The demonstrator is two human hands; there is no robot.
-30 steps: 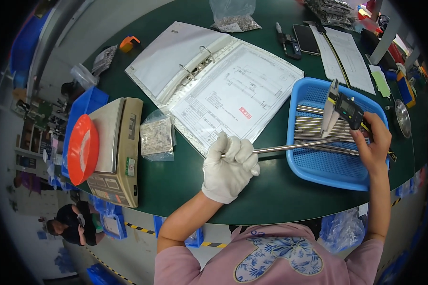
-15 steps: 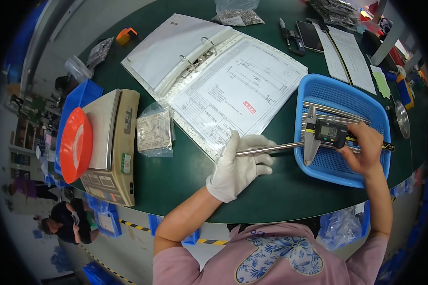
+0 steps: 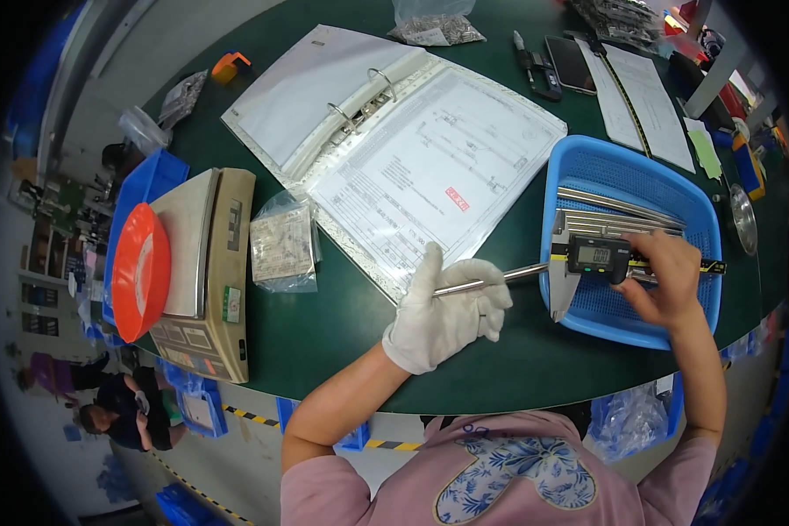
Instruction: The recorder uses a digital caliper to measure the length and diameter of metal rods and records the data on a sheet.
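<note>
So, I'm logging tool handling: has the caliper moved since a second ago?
Yes: judged against the blue basket, the caliper has shifted left and toward the person, its left end near the basket's left rim.

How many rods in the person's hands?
1: the metal rod lying across the gloved left hand. The right hand holds a caliper, no rod seen there. More rods sit in the blue basket; they overlap, so some may be hidden.

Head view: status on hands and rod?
Left hand, gloved, loosely holding rod. Right hand, bare, gripping caliper over basket. Caliper blocks view of some rods beneath.
</note>
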